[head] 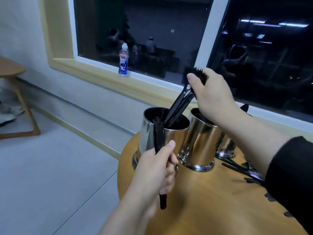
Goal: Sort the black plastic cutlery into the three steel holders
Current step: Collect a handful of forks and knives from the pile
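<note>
1. nearest the camera, the left hand point(156, 168) is curled round a small bunch of black cutlery pieces point(159, 141), thumb pressed along the side; the handles stick out below the fist and the upper ends rise in front of the left steel holder point(149, 133).
2. the round wooden table point(211, 200) carries all three holders near its far edge. loose black cutlery point(243, 168) lies on its right side, partly hidden under the right forearm and its black sleeve point(291, 175).
3. the left steel holder is open-topped and dark inside. the middle steel holder point(201, 141) stands just beside it on the right, with black pieces showing at its rim. the third steel holder point(227, 148) sits behind the right forearm, so only its lower part shows.
4. above the holders, the right hand point(213, 94) grips a bundle of black forks point(183, 102) by the tine end, the tines sticking up past the fingers. the handles slant down and left into the mouth of the left holder; whether they touch its bottom cannot be seen.
5. farther off, a clear bottle with a blue label point(123, 62) stands on the yellow window sill point(101, 73).
6. the dark window pane point(144, 22) shows dim reflections, possibly of people, too faint to be sure.
7. at the far left, a wooden chair point(18, 99) stands on the pale floor point(50, 167).
</note>
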